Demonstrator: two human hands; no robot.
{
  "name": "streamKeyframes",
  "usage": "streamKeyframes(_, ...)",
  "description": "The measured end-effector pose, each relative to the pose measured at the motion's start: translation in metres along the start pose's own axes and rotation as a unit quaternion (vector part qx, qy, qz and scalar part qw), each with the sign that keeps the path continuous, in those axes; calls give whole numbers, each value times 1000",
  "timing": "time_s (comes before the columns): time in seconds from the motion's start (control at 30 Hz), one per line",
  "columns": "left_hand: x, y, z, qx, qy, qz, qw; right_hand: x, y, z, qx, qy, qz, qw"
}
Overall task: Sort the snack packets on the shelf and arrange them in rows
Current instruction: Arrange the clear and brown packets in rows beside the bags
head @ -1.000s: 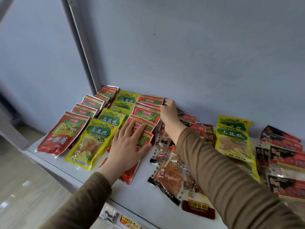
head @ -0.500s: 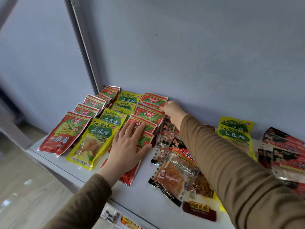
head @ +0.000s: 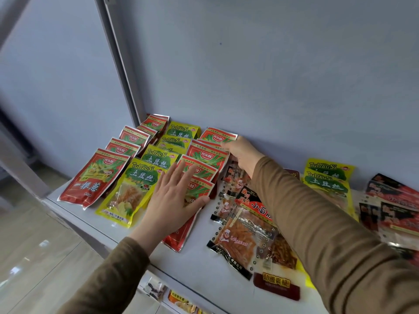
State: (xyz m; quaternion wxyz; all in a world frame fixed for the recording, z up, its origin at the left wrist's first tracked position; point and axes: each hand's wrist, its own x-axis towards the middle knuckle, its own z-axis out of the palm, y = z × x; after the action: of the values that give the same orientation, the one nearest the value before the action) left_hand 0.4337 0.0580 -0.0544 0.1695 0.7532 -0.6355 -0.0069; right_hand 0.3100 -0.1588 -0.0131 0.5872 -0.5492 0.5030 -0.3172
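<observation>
Left hand (head: 172, 200): flat, fingers spread apart, palm pressing on the nearest red packets (head: 199, 191) of the 3rd row; gripping nothing.
Right hand (head: 241, 152): at 12 o'clock from the left hand, near the back wall; fingers closed on the edge of the rear red packet (head: 217, 137).
Snack packets: on the white shelf (head: 199, 264). 3 rows run front to back at 10 o'clock: red, then yellow-green packets (head: 136, 184), then red. Unsorted clear packets (head: 238, 236) lie at 3 o'clock; more yellow-green ones (head: 326, 177) and dark packets (head: 394, 200) sit farther right.
Risk, sleeve: my judgement is that the right forearm, crossing just above the clear packets, could drag them out of place.
Risk, slip: the overlapped red row looks glossy; pushing the rear packet may fan the stack sideways into the yellow-green row.
Risk, edge: the front red packet lies near the shelf lip and could slide off.
Hidden: right fingertips behind the packet; packets under the forearm; dark packets blurred, print unreadable; lower shelf cut off.
</observation>
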Motion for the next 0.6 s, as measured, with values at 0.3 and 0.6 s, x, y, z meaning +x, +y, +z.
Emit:
streamKeyframes(0.3,-56,-6,8,10,23,-13,1000,-77,8,12,-375,-125,-332,856)
streamKeyframes(0.6,-67,-11,12,51,-1,-31,998,-83,40,26,-526,-184,-332,761)
